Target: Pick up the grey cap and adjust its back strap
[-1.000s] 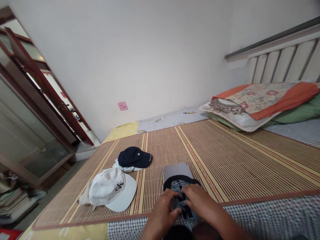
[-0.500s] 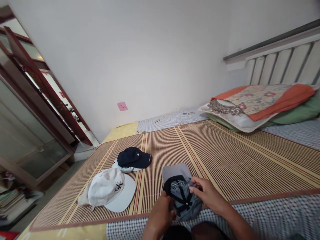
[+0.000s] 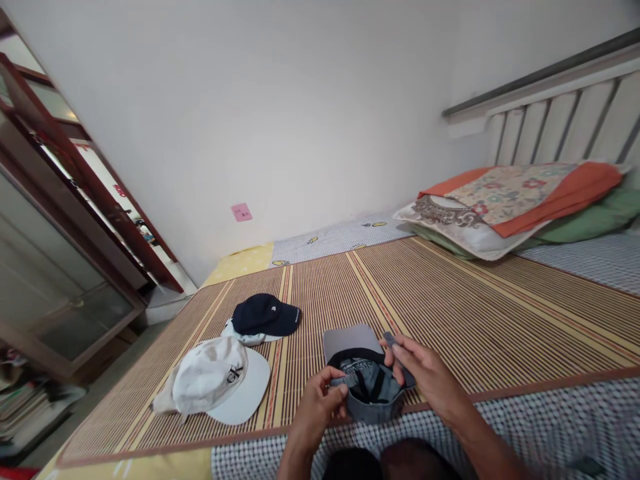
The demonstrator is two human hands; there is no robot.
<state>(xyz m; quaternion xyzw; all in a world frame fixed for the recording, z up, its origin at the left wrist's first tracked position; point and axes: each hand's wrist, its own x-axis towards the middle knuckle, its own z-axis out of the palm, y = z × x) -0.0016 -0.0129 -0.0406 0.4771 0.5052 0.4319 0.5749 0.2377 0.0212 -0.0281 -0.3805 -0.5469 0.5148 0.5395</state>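
A grey baseball cap lies upside down on the mat, its light grey brim pointing away from me and its dark inside showing. At the cap's left side, my left hand pinches a piece of its grey strap between thumb and fingers. My right hand, on the right side, holds up the other grey strap end in a pinch. To the left lies a white cap with dark letters, over a beige one. Behind it, a navy cap rests on a pale cap.
A striped bamboo mat covers much of the bed. Stacked pillows lie at the back right by the headboard. A pink note is on the wall. On the left stand a glass-panelled door and low piled items.
Both hands have shifted to the strap ends, and the right one has lifted its end above the cap. The cap's near edge now stands up more. The other caps have stayed put.
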